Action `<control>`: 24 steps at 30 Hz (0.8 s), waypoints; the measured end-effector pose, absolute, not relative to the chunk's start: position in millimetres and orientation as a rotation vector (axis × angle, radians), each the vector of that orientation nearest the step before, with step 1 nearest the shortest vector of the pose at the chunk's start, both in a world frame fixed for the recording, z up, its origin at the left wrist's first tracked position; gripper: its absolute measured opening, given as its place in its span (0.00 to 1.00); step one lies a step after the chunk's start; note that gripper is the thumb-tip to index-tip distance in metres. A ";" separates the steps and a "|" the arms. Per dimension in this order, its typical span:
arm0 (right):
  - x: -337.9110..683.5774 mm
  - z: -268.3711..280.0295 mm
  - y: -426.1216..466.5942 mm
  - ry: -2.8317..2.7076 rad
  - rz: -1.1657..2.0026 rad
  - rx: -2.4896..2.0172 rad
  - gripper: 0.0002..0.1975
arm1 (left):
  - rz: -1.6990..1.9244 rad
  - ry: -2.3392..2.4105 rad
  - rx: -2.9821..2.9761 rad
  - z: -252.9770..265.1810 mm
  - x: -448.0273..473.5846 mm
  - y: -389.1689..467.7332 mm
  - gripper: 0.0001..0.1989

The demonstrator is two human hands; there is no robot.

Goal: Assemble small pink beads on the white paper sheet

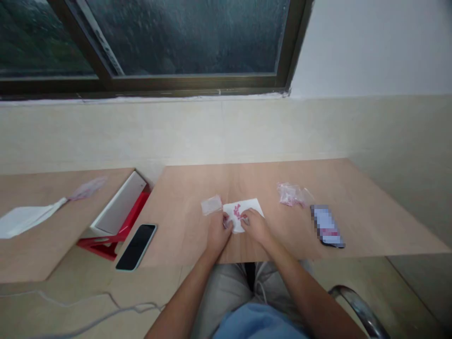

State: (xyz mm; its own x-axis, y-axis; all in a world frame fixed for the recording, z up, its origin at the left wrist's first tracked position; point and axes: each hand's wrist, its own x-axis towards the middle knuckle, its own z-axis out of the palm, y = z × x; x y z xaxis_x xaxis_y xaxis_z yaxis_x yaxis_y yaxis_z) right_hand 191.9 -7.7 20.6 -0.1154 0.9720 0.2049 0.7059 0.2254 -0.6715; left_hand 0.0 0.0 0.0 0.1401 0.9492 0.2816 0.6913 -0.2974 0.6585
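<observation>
A small white sheet of paper (254, 204) lies on the table before me, with several tiny pink pieces (237, 210) in a loose cluster on it. My left hand (218, 231) rests at the paper's left edge, fingers curled and closed; what they hold, if anything, is too small to make out. Just beyond it is a small clear plastic bag (211, 205), partly beside the paper. My right hand (255, 226) is over the paper's right side, its fingertips pinched together close to the pink pieces. Whatever sits between those fingertips is hidden.
Crumpled clear bags with pink contents (292, 194) lie to the right, near a phone (327, 226) with a blurred screen. A dark-screened phone (136, 247) is at the table's left edge. A second table (31, 254) and a red and white box (118, 207) stand further left.
</observation>
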 end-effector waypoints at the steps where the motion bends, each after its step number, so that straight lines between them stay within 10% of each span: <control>1: 187.2 15.2 -7.8 -1.878 0.534 -1.570 0.09 | 0.942 1.583 2.051 0.0 0.1 0.9 0.08; 14: 179.6 27.5 6.9 -1.189 0.787 -1.482 0.13 | 0.912 1.569 2.049 0.6 2.1 4.8 0.09; 24: 174.8 23.8 -2.8 -1.691 0.578 -1.688 0.07 | 0.989 1.521 2.030 2.8 1.8 5.0 0.10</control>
State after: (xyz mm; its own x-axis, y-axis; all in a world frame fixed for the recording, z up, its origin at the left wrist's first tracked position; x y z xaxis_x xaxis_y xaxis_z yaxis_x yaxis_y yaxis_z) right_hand 174.8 -2.8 23.8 0.0618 0.9871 0.1479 0.6900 0.0649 -0.7209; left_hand 1.8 5.0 2.8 0.1501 0.9448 0.2911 0.6496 -0.3162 0.6914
